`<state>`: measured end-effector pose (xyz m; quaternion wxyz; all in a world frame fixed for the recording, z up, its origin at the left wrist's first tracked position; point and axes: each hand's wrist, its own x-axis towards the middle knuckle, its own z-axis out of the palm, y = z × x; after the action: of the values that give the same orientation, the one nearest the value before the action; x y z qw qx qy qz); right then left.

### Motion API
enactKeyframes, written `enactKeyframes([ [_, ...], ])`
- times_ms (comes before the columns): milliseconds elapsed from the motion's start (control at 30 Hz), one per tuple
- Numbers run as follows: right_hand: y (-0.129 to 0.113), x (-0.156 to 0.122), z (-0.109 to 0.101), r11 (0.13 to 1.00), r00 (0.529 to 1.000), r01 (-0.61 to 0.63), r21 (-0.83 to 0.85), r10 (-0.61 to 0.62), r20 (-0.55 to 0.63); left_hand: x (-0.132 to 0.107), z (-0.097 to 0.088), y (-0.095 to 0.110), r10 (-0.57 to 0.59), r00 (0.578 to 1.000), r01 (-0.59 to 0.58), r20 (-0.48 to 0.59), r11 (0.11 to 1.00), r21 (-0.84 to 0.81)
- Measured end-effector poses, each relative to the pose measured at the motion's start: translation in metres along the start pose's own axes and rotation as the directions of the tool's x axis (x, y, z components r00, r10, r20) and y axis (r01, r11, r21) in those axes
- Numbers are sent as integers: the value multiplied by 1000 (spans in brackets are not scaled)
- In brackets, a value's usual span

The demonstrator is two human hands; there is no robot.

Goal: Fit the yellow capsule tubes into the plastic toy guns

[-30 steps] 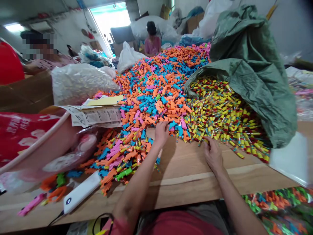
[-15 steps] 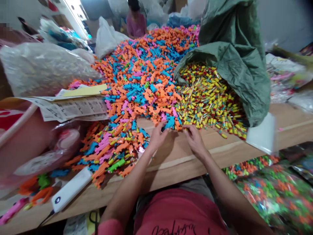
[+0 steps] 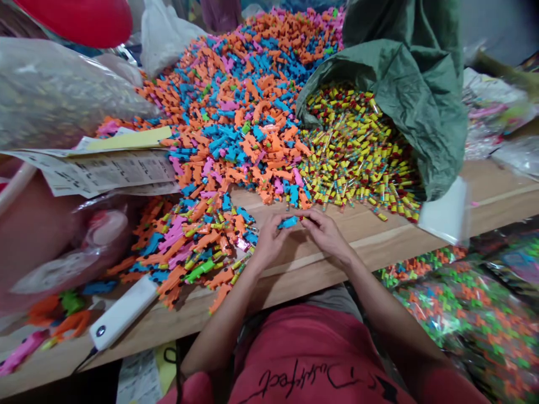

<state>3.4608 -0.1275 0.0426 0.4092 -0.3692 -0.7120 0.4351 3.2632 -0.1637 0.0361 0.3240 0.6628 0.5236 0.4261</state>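
Observation:
My left hand (image 3: 272,235) is closed on a small blue plastic toy (image 3: 288,223), held just above the table. My right hand (image 3: 322,231) meets it from the other side, fingers pinched on a small piece with a red end, mostly hidden, against the toy's right end. Just beyond my hands lies a big heap of orange, blue and pink plastic toys (image 3: 252,140). To the right, small yellow tubes with red ends (image 3: 349,163) spill from a green sack (image 3: 421,106). Left of my hands is a pile of toys mixed with yellow tubes (image 3: 189,247).
A white power bank (image 3: 122,314) with a cable lies at the front left. Printed sheets (image 3: 113,171) rest near a pink tub (image 3: 37,235). A clear plastic bag (image 3: 446,213) lies right. Bagged toys (image 3: 467,303) sit below the table. A red rounded object (image 3: 92,19) appears upper left.
My hands have drawn back from the heap's edge with the blue toy and come together. The view has tilted down, and a red rounded object has appeared at the upper left.

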Motion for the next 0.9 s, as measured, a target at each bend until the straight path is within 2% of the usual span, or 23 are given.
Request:
enactKeyframes([
  [333,2,-3,2,999,999,-36,13,35,28,0,-8,-5,89,995,-97,47,968,232],
  [600,4,-7,-1,995,990,-49,-87,60,128,-1,-14,-5,139,968,-215,209,886,411],
  [733,3,-9,-2,987,986,-52,-153,75,149,-3,-18,0,178,938,-301,297,845,442],
  [900,-4,-12,9,985,983,-18,-174,49,176,-7,-20,2,233,919,-360,318,823,438],
])
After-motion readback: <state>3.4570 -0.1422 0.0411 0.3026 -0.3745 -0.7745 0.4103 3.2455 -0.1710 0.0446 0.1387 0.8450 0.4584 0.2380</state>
